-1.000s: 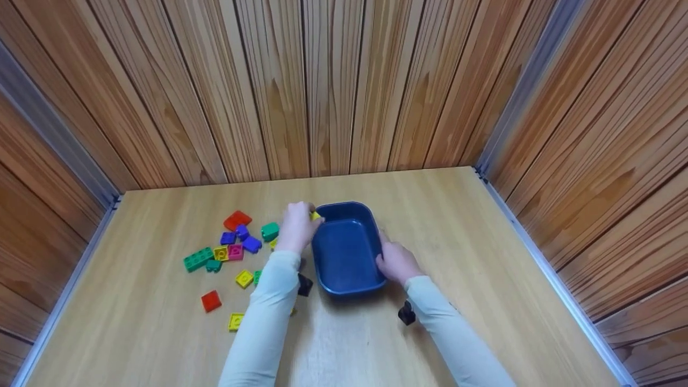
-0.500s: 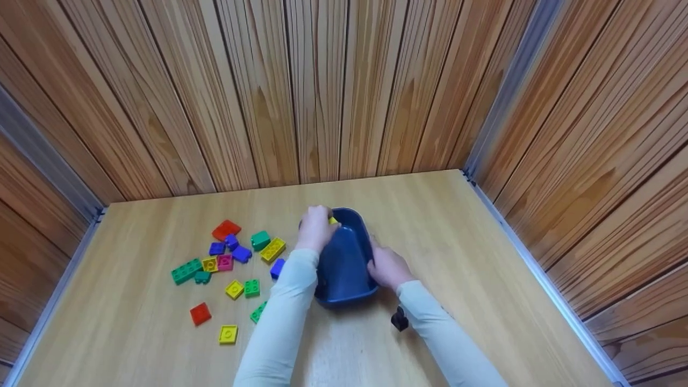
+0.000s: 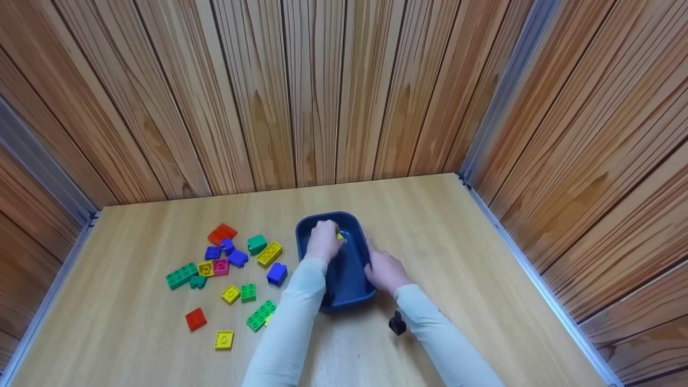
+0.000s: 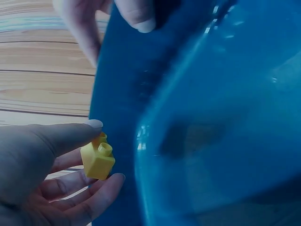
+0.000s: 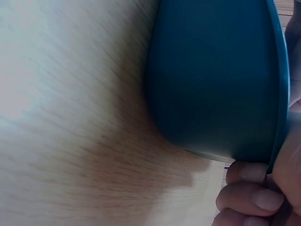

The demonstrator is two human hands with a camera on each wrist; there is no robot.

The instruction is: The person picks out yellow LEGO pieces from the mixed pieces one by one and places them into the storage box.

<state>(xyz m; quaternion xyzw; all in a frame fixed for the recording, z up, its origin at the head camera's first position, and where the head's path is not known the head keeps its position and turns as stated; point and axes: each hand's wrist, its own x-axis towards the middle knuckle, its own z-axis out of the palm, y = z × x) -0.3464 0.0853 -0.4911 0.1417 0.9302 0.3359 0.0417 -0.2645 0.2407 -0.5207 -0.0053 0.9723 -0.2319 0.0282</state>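
A dark blue plastic tub (image 3: 350, 279) stands on the table. My left hand (image 3: 324, 242) is inside it, towards the far end, with a small yellow toy brick (image 3: 339, 236) between thumb and fingers. Two round studs of this brick show in the left wrist view, where the hand (image 4: 61, 174) holds it close to the tub wall (image 4: 115, 103). On the right side, my right hand (image 3: 388, 270) grips the tub's rim. The right wrist view shows curled fingers (image 5: 247, 195) outside the tub; the thumb (image 4: 136, 14) lies inside the wall in the left wrist view.
Left of the tub, toy bricks in several colours lie scattered, among them a yellow one (image 3: 269, 253), a purple one (image 3: 277, 273), a long green one (image 3: 262, 315) and a red one (image 3: 196, 319). Wood-panelled walls (image 3: 269, 97) enclose the table (image 3: 134, 301).
From the tub's left rim, my left hand has moved rightward and down into the tub with the yellow toy brick. My right hand stays on the rim. The head view has shifted slightly.
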